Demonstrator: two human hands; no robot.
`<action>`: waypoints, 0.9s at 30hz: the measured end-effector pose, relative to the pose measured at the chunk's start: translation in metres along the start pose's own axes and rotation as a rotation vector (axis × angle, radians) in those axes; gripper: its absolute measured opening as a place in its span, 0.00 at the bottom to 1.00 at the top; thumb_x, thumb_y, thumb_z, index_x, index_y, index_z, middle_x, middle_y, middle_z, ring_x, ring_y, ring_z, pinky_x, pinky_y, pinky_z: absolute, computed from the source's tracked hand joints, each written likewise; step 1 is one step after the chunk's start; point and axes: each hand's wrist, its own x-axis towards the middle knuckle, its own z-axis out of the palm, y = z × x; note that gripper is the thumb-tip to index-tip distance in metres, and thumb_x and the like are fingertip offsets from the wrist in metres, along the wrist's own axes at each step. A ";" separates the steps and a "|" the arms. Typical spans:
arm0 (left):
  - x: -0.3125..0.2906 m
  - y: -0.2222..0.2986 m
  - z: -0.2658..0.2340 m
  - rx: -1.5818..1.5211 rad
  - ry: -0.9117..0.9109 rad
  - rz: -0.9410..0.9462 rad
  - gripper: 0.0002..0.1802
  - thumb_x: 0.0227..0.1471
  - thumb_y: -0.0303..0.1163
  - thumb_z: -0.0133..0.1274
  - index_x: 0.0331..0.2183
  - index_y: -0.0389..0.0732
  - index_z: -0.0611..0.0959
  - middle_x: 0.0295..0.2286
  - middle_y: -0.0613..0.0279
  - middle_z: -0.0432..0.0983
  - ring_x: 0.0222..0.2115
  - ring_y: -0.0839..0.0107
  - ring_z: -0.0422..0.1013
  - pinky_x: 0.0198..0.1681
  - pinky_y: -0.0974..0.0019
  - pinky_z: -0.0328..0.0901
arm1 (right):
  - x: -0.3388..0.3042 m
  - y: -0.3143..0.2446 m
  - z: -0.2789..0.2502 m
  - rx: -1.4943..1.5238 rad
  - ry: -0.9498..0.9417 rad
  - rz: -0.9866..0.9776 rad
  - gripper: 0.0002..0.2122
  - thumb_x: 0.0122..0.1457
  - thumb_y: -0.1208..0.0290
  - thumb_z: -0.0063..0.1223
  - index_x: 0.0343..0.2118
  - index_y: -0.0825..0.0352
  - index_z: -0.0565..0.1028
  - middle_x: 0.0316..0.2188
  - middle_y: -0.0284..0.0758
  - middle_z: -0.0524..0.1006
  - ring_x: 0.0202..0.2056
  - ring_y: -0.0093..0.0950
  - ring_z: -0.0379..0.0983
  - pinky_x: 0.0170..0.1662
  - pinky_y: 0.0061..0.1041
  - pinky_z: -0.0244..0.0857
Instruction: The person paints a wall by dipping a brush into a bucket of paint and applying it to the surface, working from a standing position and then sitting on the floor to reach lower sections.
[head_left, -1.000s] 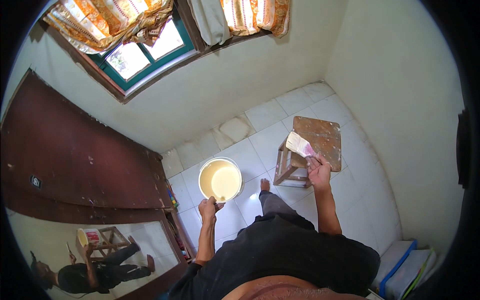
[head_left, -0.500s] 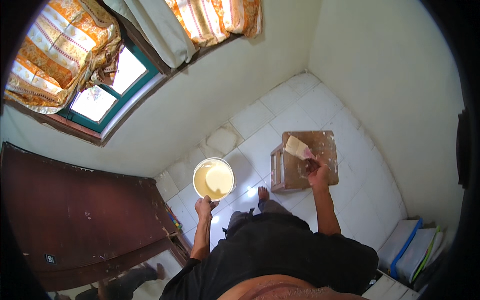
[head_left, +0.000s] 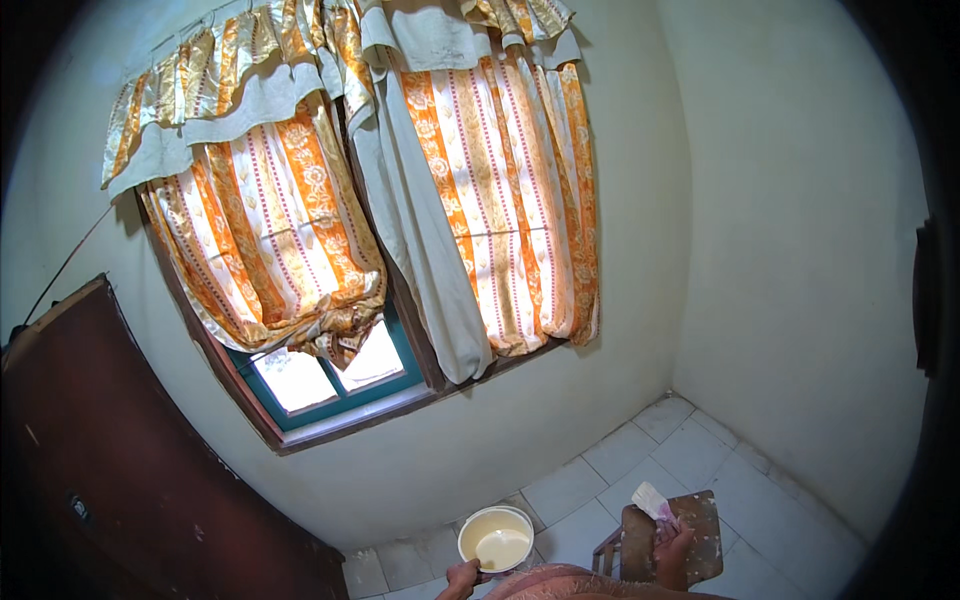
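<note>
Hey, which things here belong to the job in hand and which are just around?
In use:
- bucket, in the left hand
- brush, in the right hand

Seemingly just around:
- stool
- curtains
- window
- cabinet

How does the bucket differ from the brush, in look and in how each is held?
The bucket is round and open-topped, while the brush is flat and narrower. The bucket holds cream-coloured liquid; the brush has pale bristles and a pinkish part. The left hand grips the bucket's rim, while the right hand grips the brush behind its bristles. Both are largely pale.
</note>
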 end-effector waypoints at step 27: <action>-0.066 0.050 -0.051 -0.642 0.257 -0.123 0.20 0.43 0.24 0.49 0.37 0.17 0.69 0.32 0.43 0.74 0.24 0.55 0.76 0.27 0.59 0.76 | 0.020 0.089 0.156 -0.144 -0.393 0.301 0.22 0.56 0.57 0.45 0.41 0.74 0.67 0.42 0.47 0.72 0.43 0.37 0.69 0.32 0.25 0.62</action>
